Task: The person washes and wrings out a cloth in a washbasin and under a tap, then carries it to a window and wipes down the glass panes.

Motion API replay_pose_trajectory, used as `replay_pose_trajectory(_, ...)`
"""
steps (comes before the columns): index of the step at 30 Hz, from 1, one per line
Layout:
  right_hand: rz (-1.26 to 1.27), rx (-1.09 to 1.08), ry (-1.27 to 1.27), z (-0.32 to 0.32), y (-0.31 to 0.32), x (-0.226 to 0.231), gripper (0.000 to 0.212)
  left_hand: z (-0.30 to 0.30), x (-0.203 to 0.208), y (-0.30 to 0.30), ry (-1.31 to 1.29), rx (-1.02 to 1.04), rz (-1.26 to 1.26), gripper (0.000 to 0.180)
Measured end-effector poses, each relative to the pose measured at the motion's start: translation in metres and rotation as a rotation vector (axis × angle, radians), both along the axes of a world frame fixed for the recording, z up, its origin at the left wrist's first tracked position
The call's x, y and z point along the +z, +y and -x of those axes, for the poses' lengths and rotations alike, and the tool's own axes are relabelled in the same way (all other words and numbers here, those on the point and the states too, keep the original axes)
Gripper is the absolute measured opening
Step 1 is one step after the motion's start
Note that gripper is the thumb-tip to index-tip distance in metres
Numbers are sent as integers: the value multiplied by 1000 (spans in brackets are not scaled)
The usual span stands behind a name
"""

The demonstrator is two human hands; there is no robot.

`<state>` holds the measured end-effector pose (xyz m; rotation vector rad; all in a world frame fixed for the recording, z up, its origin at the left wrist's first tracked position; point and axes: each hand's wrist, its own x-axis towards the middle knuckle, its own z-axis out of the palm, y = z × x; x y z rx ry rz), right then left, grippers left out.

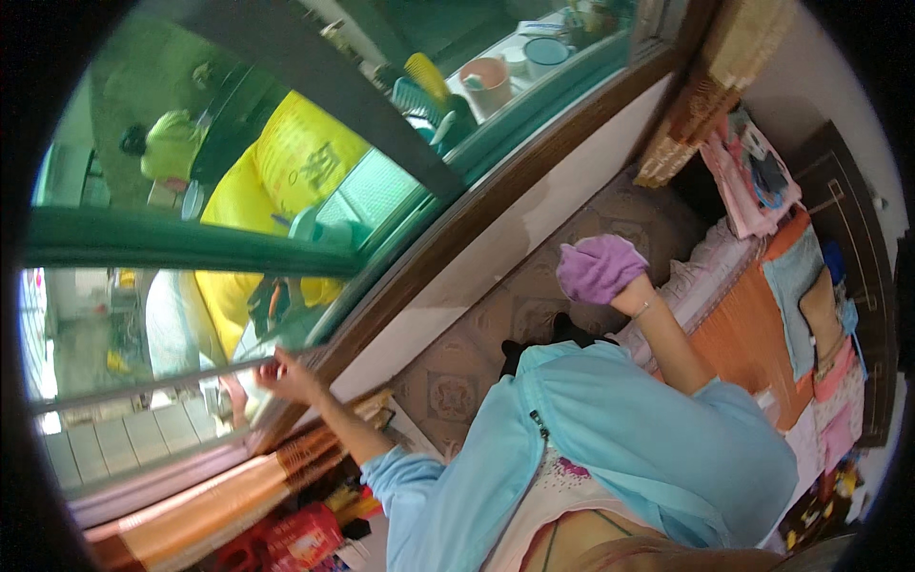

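Note:
A crumpled purple cloth (602, 269) is bunched in my right hand (631, 296), which is closed on it and mostly covered by it. That arm reaches out over the floor beside the bed. On the other side, my left hand (288, 378) is at the edge of the sliding window's metal frame (191, 381), near the sill. Its fingers are bent around the frame's end, one stretched along it. Green-tinted window glass (124, 315) stands beyond that hand. Both of my sleeves are light blue.
A brown wooden sill (410, 272) runs diagonally under the window. Behind the glass are yellow sacks (305, 157), a pink cup (487, 84) and combs (426, 76). A bed with an orange mat (739, 338) lies at right. Patterned curtains (701, 95) hang by the window.

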<state>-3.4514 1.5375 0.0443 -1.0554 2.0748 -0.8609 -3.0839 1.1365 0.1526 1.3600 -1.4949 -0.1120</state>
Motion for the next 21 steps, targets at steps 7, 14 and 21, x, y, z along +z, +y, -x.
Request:
replay_pose_trajectory(7,198,-103,-95,-7,-65,34,37,-118,-14,-54,-37,3,4,43)
replay_pose_trajectory(14,1003,-435,151,97,-37,35,41,-89,-25,-58,8,37,-9,51)
replay_pose_trajectory(21,1653,-186,833,190,-156,359,34,-97,-26,-49,68,-6,-43,45)
